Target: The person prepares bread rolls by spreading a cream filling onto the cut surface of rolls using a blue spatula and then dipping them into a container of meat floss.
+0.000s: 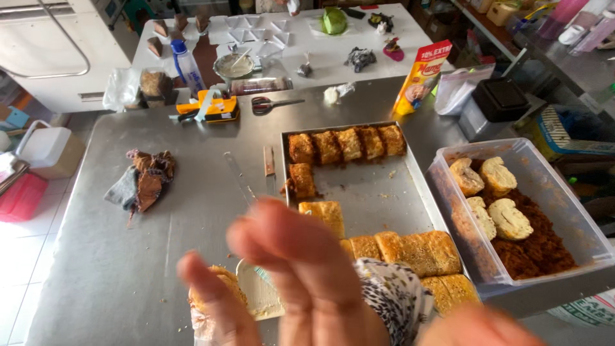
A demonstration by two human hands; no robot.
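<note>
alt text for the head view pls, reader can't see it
Two blurred hands, the left hand and the right hand, hover low over a steel table, near a bread roll on a wrapper. Beyond them sit a metal tray of browned rolls and a clear tub of round buns on brown crumbs.

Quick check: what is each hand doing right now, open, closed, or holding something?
Left hand: blurred, against a bun; grip cannot be told.
Right hand: blurred, fingers extended, seemingly open, holding nothing visible.

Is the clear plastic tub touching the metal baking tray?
Cannot tell. In the head view, the clear plastic tub overlaps the right rim of the metal baking tray, but no contact or gap shows plainly.
</note>
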